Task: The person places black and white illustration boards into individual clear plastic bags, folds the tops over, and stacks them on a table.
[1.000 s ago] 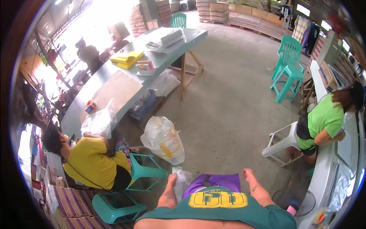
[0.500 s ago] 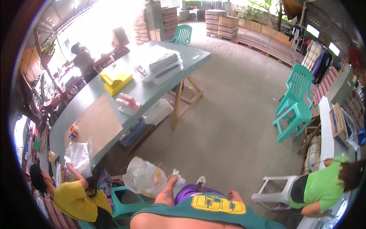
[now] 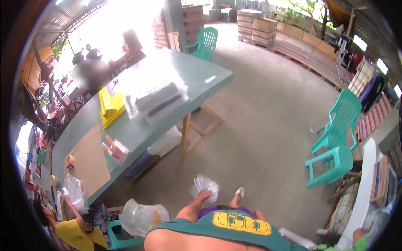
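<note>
Lower centre, the left hand (image 3: pixel 204 195) grips a crumpled white plastic bag (image 3: pixel 208 184), which could slip if the hold loosens; the right hand (image 3: pixel 259 215) hangs apart, grasp unclear.

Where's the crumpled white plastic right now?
Head view, lower middle: the white plastic is in the person's left hand, to the left of the white shoe.

Ahead and left of the left fingers (image 3: pixel 204 193), a grey table (image 3: pixel 201 73) is seen, bearing a yellow stack (image 3: pixel 111 108); well to their right, a green chair (image 3: pixel 345 112) and a green stool (image 3: pixel 342 160) are placed.
</note>
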### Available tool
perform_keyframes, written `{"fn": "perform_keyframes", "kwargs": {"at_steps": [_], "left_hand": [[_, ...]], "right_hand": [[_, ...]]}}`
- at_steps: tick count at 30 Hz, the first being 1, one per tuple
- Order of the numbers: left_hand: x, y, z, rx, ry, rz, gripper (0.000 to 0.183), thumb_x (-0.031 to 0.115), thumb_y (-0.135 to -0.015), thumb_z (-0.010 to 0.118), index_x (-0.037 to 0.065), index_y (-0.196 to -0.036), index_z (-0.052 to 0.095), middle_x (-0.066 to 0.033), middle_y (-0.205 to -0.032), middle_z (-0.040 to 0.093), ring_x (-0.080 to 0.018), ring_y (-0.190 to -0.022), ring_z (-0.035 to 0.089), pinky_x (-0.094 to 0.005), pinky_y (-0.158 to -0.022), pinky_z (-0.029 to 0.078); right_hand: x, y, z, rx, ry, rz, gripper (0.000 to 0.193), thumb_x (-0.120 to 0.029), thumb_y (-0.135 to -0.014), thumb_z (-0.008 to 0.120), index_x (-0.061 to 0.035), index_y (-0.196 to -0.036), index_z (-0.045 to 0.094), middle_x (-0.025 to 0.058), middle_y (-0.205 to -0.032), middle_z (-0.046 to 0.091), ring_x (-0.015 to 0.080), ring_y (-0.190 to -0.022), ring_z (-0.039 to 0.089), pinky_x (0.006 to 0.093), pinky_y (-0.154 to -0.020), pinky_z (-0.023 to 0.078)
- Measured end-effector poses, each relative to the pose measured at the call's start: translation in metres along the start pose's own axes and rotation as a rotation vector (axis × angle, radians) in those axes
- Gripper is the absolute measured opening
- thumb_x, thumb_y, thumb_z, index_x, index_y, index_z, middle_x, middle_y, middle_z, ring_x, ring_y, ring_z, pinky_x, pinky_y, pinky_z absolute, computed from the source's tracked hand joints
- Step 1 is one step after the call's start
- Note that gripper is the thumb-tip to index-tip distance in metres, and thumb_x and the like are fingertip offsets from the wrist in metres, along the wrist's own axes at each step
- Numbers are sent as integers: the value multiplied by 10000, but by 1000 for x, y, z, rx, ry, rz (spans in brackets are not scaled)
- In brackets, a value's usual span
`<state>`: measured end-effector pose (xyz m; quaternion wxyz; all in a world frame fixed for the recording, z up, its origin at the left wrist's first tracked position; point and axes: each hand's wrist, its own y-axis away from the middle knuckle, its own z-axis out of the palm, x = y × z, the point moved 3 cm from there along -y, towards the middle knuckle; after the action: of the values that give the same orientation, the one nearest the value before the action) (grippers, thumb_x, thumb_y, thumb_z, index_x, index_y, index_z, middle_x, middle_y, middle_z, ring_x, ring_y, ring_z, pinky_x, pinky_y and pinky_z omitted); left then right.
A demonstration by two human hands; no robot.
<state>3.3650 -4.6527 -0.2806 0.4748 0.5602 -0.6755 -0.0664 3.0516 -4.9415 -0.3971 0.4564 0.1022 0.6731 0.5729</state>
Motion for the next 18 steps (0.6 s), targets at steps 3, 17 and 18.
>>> {"fn": "perform_keyframes", "kwargs": {"at_steps": [3, 17, 18], "left_hand": [[-14, -30, -14, 162, -10, -196, 491, 334, -769, 484, -61, -1021, 628, -287, -1108, 579, -403, -1077, 557, -435, -915, 431], [191, -309, -100, 107, 58, -280, 494, 342, -784, 463, -20, -1080, 625, -254, -1177, 561, -378, -1122, 537, -424, -952, 409], [226, -335, -108, 75, 34, -241, 492, 343, -785, 467, -15, -1083, 625, -252, -1181, 559, -376, -1123, 538, -426, -950, 410]], "right_hand": [[-98, -37, 18, -53, 42, 15, 239, -257, -872, 521, -30, -939, 550, 106, -873, 587, 254, -830, 568, 399, -750, 465], [-500, -202, 78, -14, 40, -94, 220, -213, -865, 495, -98, -1041, 557, 50, -856, 601, 215, -761, 575, 405, -595, 442], [-519, -218, 75, -55, 112, -81, 210, -220, -868, 495, -73, -1001, 564, 64, -859, 600, 232, -779, 575, 411, -606, 447]]}}
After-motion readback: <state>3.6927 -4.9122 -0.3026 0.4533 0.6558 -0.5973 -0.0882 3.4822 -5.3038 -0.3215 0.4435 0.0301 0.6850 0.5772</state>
